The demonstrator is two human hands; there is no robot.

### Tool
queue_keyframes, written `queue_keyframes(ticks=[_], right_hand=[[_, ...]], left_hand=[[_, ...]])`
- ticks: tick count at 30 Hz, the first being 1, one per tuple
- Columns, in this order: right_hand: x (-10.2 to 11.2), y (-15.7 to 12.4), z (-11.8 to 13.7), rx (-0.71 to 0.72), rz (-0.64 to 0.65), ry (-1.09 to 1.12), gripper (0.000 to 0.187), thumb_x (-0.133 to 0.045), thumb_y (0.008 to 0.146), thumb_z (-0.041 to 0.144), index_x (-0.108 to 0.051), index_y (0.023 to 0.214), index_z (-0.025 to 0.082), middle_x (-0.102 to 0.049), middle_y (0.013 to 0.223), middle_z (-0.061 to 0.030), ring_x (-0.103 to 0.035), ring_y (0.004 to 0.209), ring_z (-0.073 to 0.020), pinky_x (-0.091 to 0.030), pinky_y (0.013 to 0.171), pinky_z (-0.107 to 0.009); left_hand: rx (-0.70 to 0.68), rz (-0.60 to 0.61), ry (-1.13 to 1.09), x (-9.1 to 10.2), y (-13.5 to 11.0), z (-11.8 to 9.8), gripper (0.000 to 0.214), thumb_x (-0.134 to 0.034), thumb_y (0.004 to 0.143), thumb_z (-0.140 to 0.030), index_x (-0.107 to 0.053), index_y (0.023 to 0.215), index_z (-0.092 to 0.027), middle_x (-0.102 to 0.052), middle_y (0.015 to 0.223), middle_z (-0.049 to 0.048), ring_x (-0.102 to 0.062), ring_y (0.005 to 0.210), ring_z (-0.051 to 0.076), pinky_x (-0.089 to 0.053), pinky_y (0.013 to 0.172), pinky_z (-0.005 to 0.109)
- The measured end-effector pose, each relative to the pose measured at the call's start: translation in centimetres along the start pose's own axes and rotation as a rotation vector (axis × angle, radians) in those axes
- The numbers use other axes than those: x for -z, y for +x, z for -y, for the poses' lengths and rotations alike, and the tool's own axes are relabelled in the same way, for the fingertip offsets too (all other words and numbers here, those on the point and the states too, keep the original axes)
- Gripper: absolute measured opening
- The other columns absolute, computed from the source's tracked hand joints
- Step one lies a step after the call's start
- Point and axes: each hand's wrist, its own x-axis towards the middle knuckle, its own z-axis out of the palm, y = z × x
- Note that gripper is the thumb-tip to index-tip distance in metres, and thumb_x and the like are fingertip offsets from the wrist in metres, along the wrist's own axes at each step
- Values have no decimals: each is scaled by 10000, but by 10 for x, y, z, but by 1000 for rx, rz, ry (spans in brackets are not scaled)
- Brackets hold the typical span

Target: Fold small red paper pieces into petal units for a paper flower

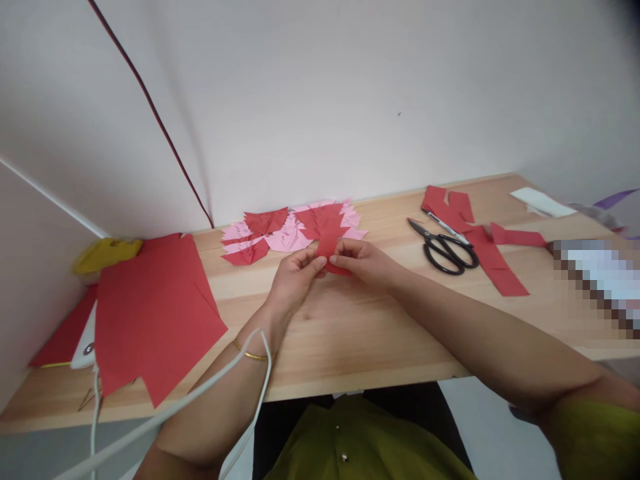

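Note:
Both hands meet over the middle of a wooden table (pixel 350 333) and pinch one small red paper piece (pixel 331 243). My left hand (pixel 295 277) grips its left edge with thumb and fingers closed. My right hand (pixel 363 260) holds its right side, fingers curled around the lower edge. Just behind the held piece lies a row of folded red and pink paper shapes (pixel 280 233) near the wall.
Black scissors (pixel 445 250) and a pen lie to the right, beside red paper strips (pixel 493 260). Large red sheets (pixel 150 313) cover the table's left end, with a yellow object (pixel 107 253) behind them. A white cable (pixel 175 407) crosses my left forearm. White paper (pixel 543 200) sits far right.

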Motion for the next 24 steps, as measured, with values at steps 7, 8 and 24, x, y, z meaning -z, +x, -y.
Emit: queue_keyframes(ticks=[7,8,24], right_hand=[[-1,-2,5,55,46,-39,313,-616,795,425,-478,678,169,-394,634,52,-330,569,-80,-250,542,-238],[-1,-2,5,68,46,-51,312,-617,796,420,-478,675,168,-388,633,53,-326,569,-79,-247,542,-239],[-5,-3,4,5,48,35,271,-635,781,389,-501,690,172,-475,603,49,-374,536,-77,-267,518,-231]], left_hand=[[40,-76,-125,2,2,0,164,-739,628,-246,-632,689,-138,-614,587,-11,-550,533,88,-434,585,226],[31,-92,-135,1,2,1,163,-738,622,-237,-619,673,-139,-604,572,-17,-541,522,86,-428,578,225],[-21,-80,-124,1,3,4,184,-733,647,-284,-617,679,-144,-590,610,-17,-532,581,87,-446,627,232]])
